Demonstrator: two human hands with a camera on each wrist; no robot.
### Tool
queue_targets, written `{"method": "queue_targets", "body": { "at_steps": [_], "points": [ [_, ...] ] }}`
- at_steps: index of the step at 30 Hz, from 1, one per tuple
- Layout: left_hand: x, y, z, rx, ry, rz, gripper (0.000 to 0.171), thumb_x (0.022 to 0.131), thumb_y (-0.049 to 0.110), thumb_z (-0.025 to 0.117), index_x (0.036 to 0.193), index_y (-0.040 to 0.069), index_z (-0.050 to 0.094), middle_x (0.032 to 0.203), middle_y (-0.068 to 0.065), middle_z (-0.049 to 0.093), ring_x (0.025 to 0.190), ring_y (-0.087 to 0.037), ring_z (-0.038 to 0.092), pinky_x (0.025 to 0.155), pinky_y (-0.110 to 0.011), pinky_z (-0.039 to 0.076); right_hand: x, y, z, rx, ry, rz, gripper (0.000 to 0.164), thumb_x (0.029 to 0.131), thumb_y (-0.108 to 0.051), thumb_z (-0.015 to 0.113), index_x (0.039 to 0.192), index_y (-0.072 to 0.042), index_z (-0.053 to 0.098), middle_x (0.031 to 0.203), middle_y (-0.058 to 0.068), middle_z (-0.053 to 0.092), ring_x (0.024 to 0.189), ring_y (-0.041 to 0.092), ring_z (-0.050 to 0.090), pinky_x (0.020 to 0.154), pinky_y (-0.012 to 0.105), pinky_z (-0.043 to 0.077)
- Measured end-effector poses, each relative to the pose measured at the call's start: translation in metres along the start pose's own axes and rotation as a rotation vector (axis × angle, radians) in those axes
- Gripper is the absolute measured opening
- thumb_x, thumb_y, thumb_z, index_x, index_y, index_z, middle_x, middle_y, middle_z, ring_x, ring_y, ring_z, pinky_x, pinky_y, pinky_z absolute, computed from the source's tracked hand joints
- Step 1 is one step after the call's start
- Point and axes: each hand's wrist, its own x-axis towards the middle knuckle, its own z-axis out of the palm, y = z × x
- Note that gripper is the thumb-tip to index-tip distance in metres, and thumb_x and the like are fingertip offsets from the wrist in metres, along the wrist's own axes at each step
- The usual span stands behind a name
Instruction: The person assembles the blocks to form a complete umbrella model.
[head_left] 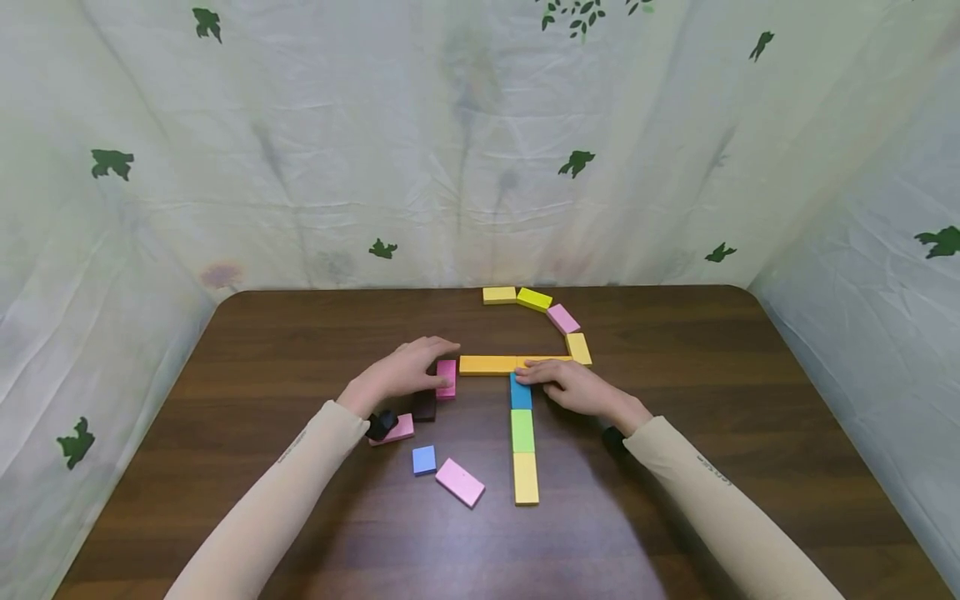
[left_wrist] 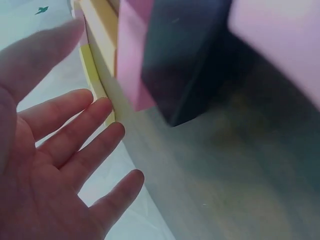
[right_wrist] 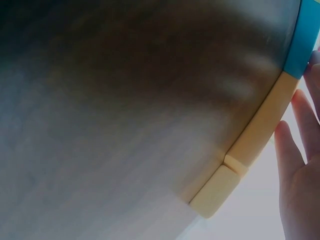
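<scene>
My left hand point(head_left: 408, 367) hovers around the far side of a bright pink block point(head_left: 447, 385), thumb by the block and fingers stretched out beyond it; the left wrist view shows the fingers point(left_wrist: 75, 140) spread, with nothing between them. A dark block point(head_left: 424, 407) sits just nearer. The fingers of my right hand point(head_left: 573, 387) lie fairly straight on an orange block point(head_left: 547, 361) and by the blue block point(head_left: 521, 392) joined below it. Left of that runs another orange block point(head_left: 487, 366). Under the blue one, a green block point(head_left: 522, 432) and a pale yellow block point(head_left: 527, 479) continue the column.
A curve of a tan block point(head_left: 578, 348), a pink block point(head_left: 563, 318), a yellow block point(head_left: 535, 300) and a pale block point(head_left: 499, 295) arcs toward the far edge. Loose at front left lie a small blue block point(head_left: 423, 460) and pink blocks point(head_left: 461, 482) on the brown table point(head_left: 675, 333).
</scene>
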Motion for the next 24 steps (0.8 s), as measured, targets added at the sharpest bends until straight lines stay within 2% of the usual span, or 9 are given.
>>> {"method": "queue_targets", "body": {
  "at_steps": [8, 17, 24],
  "points": [
    [-0.009, 0.002, 0.013, -0.012, 0.016, -0.05, 0.065, 0.084, 0.035, 0.073, 0.135, 0.002, 0.052, 0.133, -0.015, 0.049, 0.12, -0.029, 0.046, 0.102, -0.049, 0.035, 0.0, -0.001, 0.001, 0.004, -0.005, 0.01, 0.046, 0.088, 0.012, 0.047, 0.13, -0.001, 0.059, 0.134, 0.011, 0.055, 0.129, 0.027, 0.044, 0.102, 0.043, 0.038],
    [-0.006, 0.002, 0.021, 0.047, 0.065, -0.043, 0.063, 0.083, 0.029, 0.075, 0.133, -0.001, 0.052, 0.128, -0.015, 0.051, 0.114, -0.028, 0.049, 0.099, -0.047, 0.039, 0.0, 0.0, 0.001, -0.006, 0.009, -0.002, 0.045, 0.087, 0.012, 0.047, 0.129, -0.001, 0.06, 0.133, 0.011, 0.056, 0.129, 0.027, 0.045, 0.103, 0.042, 0.037],
    [-0.007, 0.001, 0.02, 0.033, 0.097, -0.038, 0.06, 0.083, 0.026, 0.076, 0.132, -0.001, 0.053, 0.125, -0.015, 0.052, 0.109, -0.028, 0.052, 0.096, -0.044, 0.043, 0.0, 0.002, 0.001, -0.009, 0.008, 0.005, 0.046, 0.088, 0.011, 0.047, 0.13, -0.002, 0.059, 0.134, 0.01, 0.056, 0.13, 0.026, 0.044, 0.103, 0.042, 0.037]
  ]
}}
